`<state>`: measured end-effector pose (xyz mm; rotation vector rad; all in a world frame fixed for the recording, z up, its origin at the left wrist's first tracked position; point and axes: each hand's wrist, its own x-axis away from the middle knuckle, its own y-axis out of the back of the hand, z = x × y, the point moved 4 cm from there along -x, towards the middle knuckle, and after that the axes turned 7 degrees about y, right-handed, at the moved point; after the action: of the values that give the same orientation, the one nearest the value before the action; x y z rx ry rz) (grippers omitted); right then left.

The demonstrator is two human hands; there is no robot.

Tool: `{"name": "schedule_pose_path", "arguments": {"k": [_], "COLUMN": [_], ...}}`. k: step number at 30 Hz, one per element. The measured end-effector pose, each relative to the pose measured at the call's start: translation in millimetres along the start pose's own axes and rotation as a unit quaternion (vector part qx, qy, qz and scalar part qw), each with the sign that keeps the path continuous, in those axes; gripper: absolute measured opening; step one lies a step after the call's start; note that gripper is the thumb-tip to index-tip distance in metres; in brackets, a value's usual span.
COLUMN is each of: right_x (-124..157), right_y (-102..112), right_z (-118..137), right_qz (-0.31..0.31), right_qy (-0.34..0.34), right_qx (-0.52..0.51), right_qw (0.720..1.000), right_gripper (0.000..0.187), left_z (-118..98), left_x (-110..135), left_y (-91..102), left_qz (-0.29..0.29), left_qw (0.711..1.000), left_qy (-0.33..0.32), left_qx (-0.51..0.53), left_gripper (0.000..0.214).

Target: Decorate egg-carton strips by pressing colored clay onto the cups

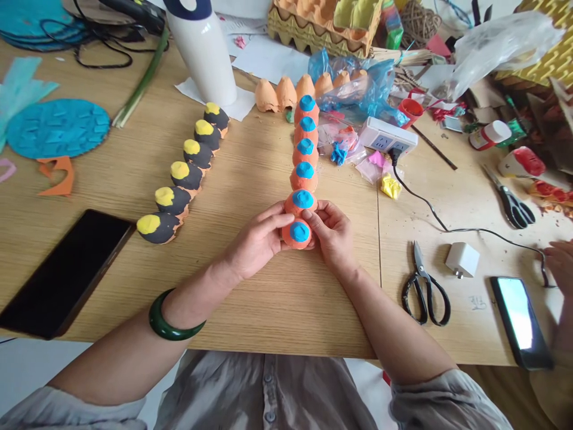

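Note:
Between my hands lies a strip of orange egg-carton cups point(304, 156), each bump topped with a flattened dab of blue clay. My left hand point(259, 239) grips the near end from the left, fingers against the last cups. On the other side my right hand point(333, 233) holds the same end, its thumb resting near the blue dabs. To the left, a second strip of cups point(185, 178) is dark grey with yellow tops. Beyond the blue-topped strip sits a plain orange strip of cups point(286, 94), partly covered by a blue plastic bag point(371, 86).
A white bottle point(203, 57), a black tablet point(67, 272) and a blue oval craft piece point(58, 126) stand or lie leftward. On the right are a power strip point(387, 138), black-handled scissors point(425, 289), a white charger point(462, 260), a phone point(521, 322) and another person's hand point(559, 266).

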<state>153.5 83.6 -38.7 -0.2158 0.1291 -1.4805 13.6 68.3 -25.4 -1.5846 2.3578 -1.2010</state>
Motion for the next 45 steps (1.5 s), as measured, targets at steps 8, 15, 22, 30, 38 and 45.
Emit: {"name": "schedule_pose_path", "arguments": {"k": [8, 15, 22, 30, 38, 45], "right_x": [1.2, 1.5, 1.6, 1.7, 0.7, 0.8], "right_y": [-0.7, -1.0, -0.7, -1.3, -0.6, -1.3], "right_z": [0.3, -2.1, -1.8, -0.9, -2.2, -0.8], "right_qz": [-0.009, -0.002, 0.001, 0.002, -0.002, -0.004], "right_qy": [-0.020, -0.025, -0.022, -0.022, -0.019, -0.023], "right_qx": [-0.016, -0.010, -0.006, -0.009, -0.034, -0.021], "right_qw": [1.000, 1.000, 1.000, 1.000, 0.999, 1.000], "right_gripper": [0.047, 0.045, 0.045, 0.044, 0.042, 0.046], "left_z": [-0.2, 1.7, 2.1, 1.4, 0.9, 0.1], "left_x": [1.2, 1.3, 0.5, 1.8, 1.4, -0.4], "left_y": [-1.4, 0.2, 1.3, -1.1, -1.2, -0.1], "left_qz": [0.004, -0.021, -0.005, -0.008, -0.002, 0.008], "left_qw": [1.000, 0.995, 0.993, 0.992, 0.992, 0.989], "left_qy": [-0.008, -0.044, -0.061, -0.067, -0.071, -0.086], "left_qx": [-0.015, -0.089, -0.102, -0.104, -0.103, -0.116], "left_gripper": [0.036, 0.047, 0.049, 0.048, 0.049, 0.052]}}
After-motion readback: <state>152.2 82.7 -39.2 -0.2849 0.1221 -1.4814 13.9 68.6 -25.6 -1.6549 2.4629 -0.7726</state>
